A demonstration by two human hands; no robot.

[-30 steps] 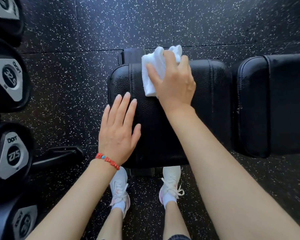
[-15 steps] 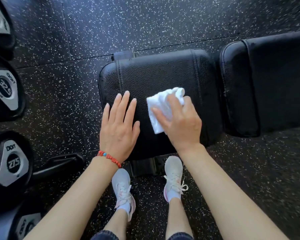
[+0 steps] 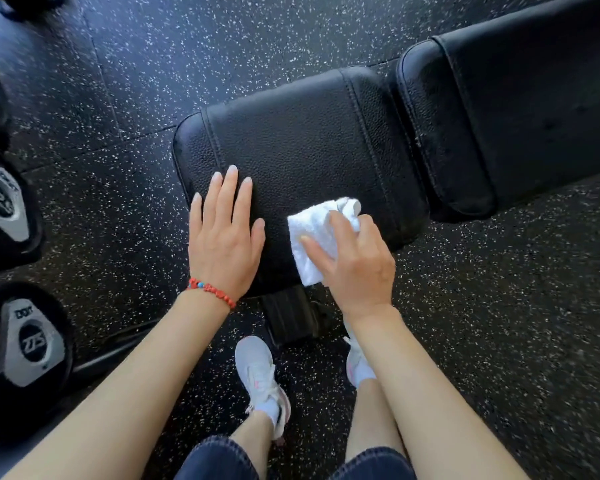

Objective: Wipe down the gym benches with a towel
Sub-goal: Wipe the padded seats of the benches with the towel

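1. The left hand (image 3: 224, 244) lies flat, palm down, fingers straight and close together, pointing to the far side, thumb out to the right.
2. The left forearm runs from the near left, bare.
3. The right hand (image 3: 355, 263) is palm down, fingers bent, thumb pointing left.
4. The right forearm comes from the near right, bare.

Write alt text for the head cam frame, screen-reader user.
Seen from above, a person's right hand presses a folded white towel onto the near edge of a black bench seat pad, while the left hand rests flat on the pad beside it. A second black pad lies to the right, dumbbells at far left.
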